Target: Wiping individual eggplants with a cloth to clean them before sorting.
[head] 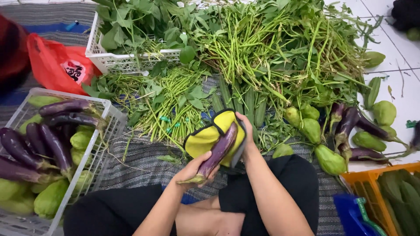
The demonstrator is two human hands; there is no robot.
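Note:
My left hand grips the stem end of a long purple eggplant, which points up and away from me. Around its upper part my right hand presses a yellow cloth with a black edge. Both hands hover above my crossed legs in black trousers. Left of me stands a white crate filled with purple eggplants and green chayotes. More eggplants and chayotes lie loose on the floor to the right.
A heap of leafy greens and long beans covers the far side, partly in a white basket. A red plastic bag lies at far left. An orange crate with green gourds and a blue crate stand at right.

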